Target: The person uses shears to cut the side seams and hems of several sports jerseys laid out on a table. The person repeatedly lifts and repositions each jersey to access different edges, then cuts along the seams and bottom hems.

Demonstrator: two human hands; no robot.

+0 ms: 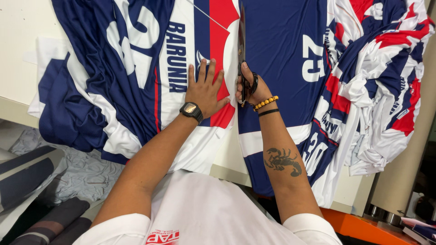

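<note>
White surface [18, 41] carries printed sports fabric [281, 41], navy, red and white, spread flat. Left hand [205, 90] lies open, palm down, pressing the fabric just beside the cut line. Right hand [250, 88] has its grip closed around black scissors [242, 50], blades pointing away along the seam between panels. Cut looks partway: near section parted, far section uncut. Bunched fabric pile [386, 81] sits right.

White short sleeves; black wristwatch [191, 110] left; yellow-bead and black bracelets [266, 105] right; scorpion tattoo [283, 161].
</note>
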